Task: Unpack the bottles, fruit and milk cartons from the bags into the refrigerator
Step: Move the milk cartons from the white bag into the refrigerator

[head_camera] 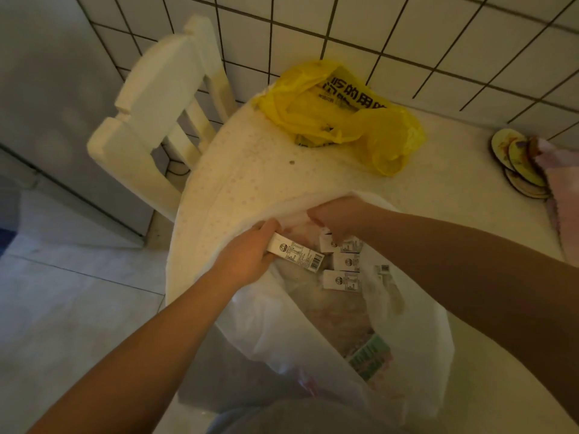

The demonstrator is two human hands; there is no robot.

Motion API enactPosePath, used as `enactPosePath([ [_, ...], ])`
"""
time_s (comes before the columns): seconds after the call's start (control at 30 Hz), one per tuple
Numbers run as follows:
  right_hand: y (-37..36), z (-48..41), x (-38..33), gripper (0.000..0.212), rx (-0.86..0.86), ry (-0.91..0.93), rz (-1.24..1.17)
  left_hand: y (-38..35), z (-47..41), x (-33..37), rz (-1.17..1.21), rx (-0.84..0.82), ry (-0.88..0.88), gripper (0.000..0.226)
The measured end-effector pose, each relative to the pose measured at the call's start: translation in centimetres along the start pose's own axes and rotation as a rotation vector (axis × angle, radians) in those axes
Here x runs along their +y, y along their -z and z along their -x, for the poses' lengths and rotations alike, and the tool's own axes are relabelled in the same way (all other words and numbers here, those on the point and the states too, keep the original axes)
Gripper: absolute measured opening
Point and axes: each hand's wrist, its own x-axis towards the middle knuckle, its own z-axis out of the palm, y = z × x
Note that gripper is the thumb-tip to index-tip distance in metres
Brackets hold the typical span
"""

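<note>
1. Here's the left hand (250, 255), and its fingers (266, 228) are wrapped firmly round one end of a white milk carton (296, 253), barcode end pointing into the bag's mouth.
2. That carton sits right at the opening of the white bag (407, 324), which lies open along the near edge of the surface (250, 170).
3. The right hand (338, 217) is in at the far rim of the bag. Its fingers curl downward, tips just over the cartons, but I cannot tell whether they grip a carton, the plastic, or nothing.
4. Inside the bag are three more cartons (341, 280), lying flat side by side, just beside the held one.
5. Nearer the person in the same bag is a green and pink package (369, 355), seen through the plastic.
6. At the far edge of the surface, against the tiled wall (438, 42), is a crumpled yellow bag (344, 120) with black print.
7. At the right edge there's a small stack of round coasters (517, 164) touching a pink cloth (564, 198).
8. At the left edge, a white chair (163, 98) is tucked in, with the grey refrigerator (47, 89) beyond it.
</note>
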Motion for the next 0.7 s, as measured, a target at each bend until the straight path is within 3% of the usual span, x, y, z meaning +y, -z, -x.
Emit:
enactPosePath([
  [0.07,-0.3,1.2,0.0,0.035,0.143,0.005,0.051,0.5,0.1,0.2,0.002,0.009,-0.015,0.030],
  [0.23,-1.8,5.5,-0.7,0.057,0.428,-0.049,-0.113,2.3,1.0,1.9,-0.095,0.119,-0.104,0.036],
  [0.33,-1.5,9.6,-1.0,0.046,0.588,-0.093,-0.257,3.7,2.2,4.1,0.003,0.166,-0.099,0.037],
  [0.47,-0.7,16.6,-2.1,0.038,0.818,-0.245,-0.696,6.1,4.8,7.9,0.278,0.264,-0.049,0.038],
  [0.57,-0.7,21.6,-4.1,0.034,1.001,-0.331,-0.979,7.6,7.1,11.0,0.609,0.361,-0.056,0.039],
  [0.7,-1.5,27.2,-8.4,0.028,1.149,-0.289,-1.652,8.1,10.9,14.0,1.114,0.346,0.056,0.033],
])
